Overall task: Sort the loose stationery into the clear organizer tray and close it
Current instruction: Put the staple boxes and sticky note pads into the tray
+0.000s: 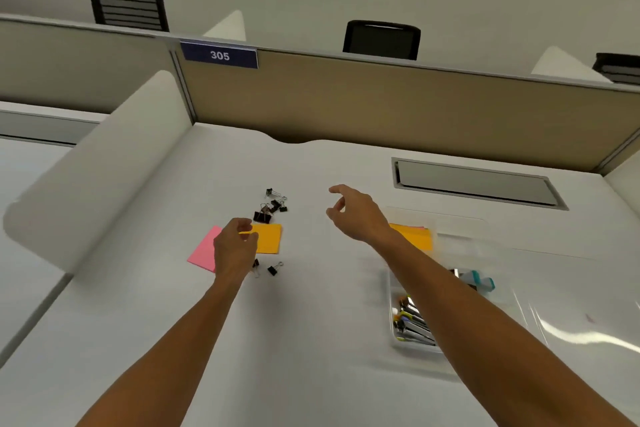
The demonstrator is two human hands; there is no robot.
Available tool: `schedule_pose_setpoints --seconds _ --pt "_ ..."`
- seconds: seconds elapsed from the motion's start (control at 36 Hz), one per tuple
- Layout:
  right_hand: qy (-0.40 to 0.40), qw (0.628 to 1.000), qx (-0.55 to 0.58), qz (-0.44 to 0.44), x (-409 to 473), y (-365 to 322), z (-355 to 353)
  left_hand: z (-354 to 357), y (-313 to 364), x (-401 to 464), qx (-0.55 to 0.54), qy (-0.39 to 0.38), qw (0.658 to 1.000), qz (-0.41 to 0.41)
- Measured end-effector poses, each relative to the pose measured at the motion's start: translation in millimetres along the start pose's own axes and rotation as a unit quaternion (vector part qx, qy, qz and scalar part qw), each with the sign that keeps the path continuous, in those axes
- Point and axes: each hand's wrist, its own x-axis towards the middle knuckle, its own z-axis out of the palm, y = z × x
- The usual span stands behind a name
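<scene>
The tray (450,291) lay on the right of the desk (311,340), open, its clear lid (561,315) folded out further right. I could see yellow notes (414,236) in its far compartment, a teal-and-white item (479,280) in the middle, and a packed row of clips or staples (412,321) along its near left side; I could not tell which. Well to the left, the loose things were still out: a pink pad (204,250) touching a yellow pad (268,237), a cluster of binder clips (272,206) just beyond them, and two more clips (273,269) nearer me

I judged the sorting partly done and the lid not yet due. My left hand (235,248) hovered over the two pads, fingers curled and slightly apart, holding nothing that I could make out. My right hand (356,213) hung in the air between the clip cluster and the tray, thumb and fingers parted in a loose pinch, empty

The next move, as I read it, called for the left hand to drop onto a pad and pinch an edge, since it lay flat on the desk, or for the right to reach left for the clips. Those were small and scattered, so I expected several trips or a careful gather
</scene>
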Motion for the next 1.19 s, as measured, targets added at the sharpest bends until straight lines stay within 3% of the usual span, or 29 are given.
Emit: schedule_pose_setpoints --seconds 0.19,0.44,0.83,1.08,1.19 --pt "-0.045 0.998 -0.031 -0.008 15.7 -17.7 45.4 -37.6 -40.5 11.3 0.048 0.045 0.998 -0.022" --pt "-0.129 0.980 -0.150 -0.024 29.2 -28.6 103.4 -49.8 -75.5 29.7 0.202 -0.014 0.977 -0.070" --pt "-0.177 0.959 -0.219 -0.022 56.6 -37.1 152.5 -48.6 -75.6 41.0 0.361 -0.078 0.929 0.019" --pt "-0.163 0.933 -0.316 -0.053 52.2 -40.6 161.9 -48.3 -80.3 42.3 0.354 -0.077 0.932 0.020" --pt "-0.167 0.934 -0.314 -0.027 51.1 -40.1 162.4 -50.0 -81.8 42.7 0.333 -0.076 0.940 0.002"
